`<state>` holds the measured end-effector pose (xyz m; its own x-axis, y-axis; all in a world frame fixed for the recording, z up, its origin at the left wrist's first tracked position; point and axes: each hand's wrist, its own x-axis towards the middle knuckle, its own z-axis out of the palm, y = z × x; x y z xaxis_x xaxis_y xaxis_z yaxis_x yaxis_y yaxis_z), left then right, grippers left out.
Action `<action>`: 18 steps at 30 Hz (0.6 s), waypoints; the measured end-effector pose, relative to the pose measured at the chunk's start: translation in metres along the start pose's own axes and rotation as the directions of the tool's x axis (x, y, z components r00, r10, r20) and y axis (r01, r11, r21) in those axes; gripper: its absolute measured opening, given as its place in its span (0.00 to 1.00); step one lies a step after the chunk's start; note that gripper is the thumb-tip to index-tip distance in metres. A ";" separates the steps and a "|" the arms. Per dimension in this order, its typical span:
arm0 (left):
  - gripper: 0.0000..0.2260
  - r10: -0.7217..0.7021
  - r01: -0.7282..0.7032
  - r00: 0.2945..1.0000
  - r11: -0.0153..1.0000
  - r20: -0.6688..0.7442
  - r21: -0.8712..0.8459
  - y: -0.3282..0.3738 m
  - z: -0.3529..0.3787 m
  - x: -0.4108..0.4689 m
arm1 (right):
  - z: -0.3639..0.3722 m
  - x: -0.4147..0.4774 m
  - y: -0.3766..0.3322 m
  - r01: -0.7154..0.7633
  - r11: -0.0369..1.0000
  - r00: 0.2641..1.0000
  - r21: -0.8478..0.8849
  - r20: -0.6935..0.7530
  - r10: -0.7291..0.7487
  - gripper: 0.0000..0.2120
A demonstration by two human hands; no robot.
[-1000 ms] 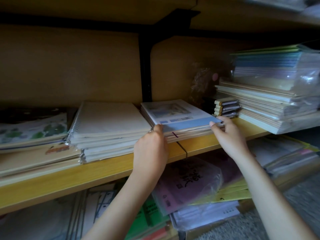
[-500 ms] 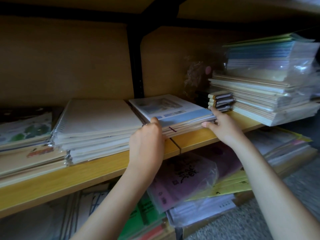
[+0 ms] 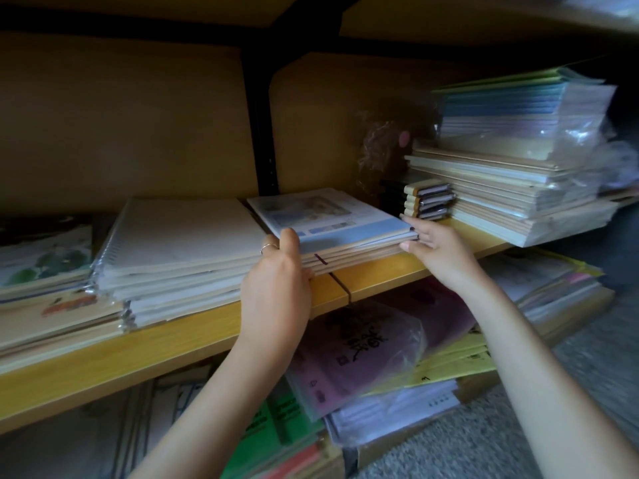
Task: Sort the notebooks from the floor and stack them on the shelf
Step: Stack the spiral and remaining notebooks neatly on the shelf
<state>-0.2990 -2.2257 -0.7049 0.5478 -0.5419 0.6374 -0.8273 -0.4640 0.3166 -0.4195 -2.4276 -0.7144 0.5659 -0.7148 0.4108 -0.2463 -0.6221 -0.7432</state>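
A small stack of notebooks [image 3: 332,219], the top one with a pale blue cover, lies on the yellow wooden shelf [image 3: 377,274] near its middle. My left hand [image 3: 276,288] grips the stack's front left corner, thumb on top and a ring on one finger. My right hand [image 3: 435,250] holds the stack's front right corner with its fingertips against the edges. The stack sits tight against a taller pile of spiral notebooks [image 3: 179,250] on its left.
A tall wrapped pile of notebooks [image 3: 511,174] and small dark pads [image 3: 428,202] stand to the right. More books [image 3: 45,292] lie at the far left. Purple and yellow packs [image 3: 363,347] and green books [image 3: 269,430] fill the space below. A black upright [image 3: 262,133] divides the shelf back.
Both hands have stayed on the blue-topped stack, which has shifted slightly deeper onto the shelf. The view has drifted a little to the left.
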 end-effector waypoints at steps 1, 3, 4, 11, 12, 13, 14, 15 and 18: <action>0.17 -0.002 0.002 1.000 1.000 -0.007 -0.005 0.000 0.000 0.000 | -0.001 0.001 0.001 0.004 1.000 1.000 -0.012 0.002 -0.004 0.25; 0.16 -0.010 0.010 1.000 1.000 -0.013 -0.016 -0.002 0.001 0.001 | -0.002 0.003 0.002 0.001 1.000 1.000 -0.025 -0.017 -0.001 0.23; 0.15 -0.019 0.018 1.000 0.999 -0.014 -0.030 -0.003 0.002 0.001 | -0.001 0.004 0.003 -0.007 1.000 0.999 -0.014 -0.034 0.006 0.22; 0.16 -0.048 0.044 0.999 0.988 -0.020 -0.149 -0.006 0.003 0.006 | -0.003 0.001 0.000 -0.017 0.998 0.992 0.064 -0.127 0.025 0.19; 0.16 -0.043 0.039 0.999 0.987 -0.021 -0.158 -0.007 0.004 0.006 | -0.003 -0.002 0.000 -0.006 1.000 0.993 0.001 -0.117 0.006 0.19; 0.16 -0.045 0.041 0.999 0.985 -0.021 -0.170 -0.008 0.005 0.006 | -0.003 -0.004 0.001 -0.001 0.998 0.995 -0.059 -0.101 -0.005 0.20; 0.16 -0.053 0.049 0.998 0.982 -0.020 -0.182 -0.009 0.005 0.007 | -0.003 -0.006 0.001 -0.002 0.996 0.996 -0.091 -0.084 -0.006 0.22; 0.16 -0.062 0.058 0.998 0.980 -0.014 -0.191 -0.009 0.005 0.007 | -0.004 -0.007 0.001 0.000 0.996 0.998 -0.093 -0.065 -0.006 0.24; 0.16 -0.057 0.054 0.998 0.977 -0.007 -0.208 -0.011 0.006 0.007 | -0.005 -0.007 -0.002 0.013 0.997 0.999 -0.071 -0.036 -0.016 0.29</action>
<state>-0.2856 -2.2287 -0.7074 0.5930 -0.5102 0.6230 -0.8042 -0.3368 0.4896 -0.4272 -2.4232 -0.7129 0.5413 -0.7160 0.4409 -0.2942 -0.6525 -0.6984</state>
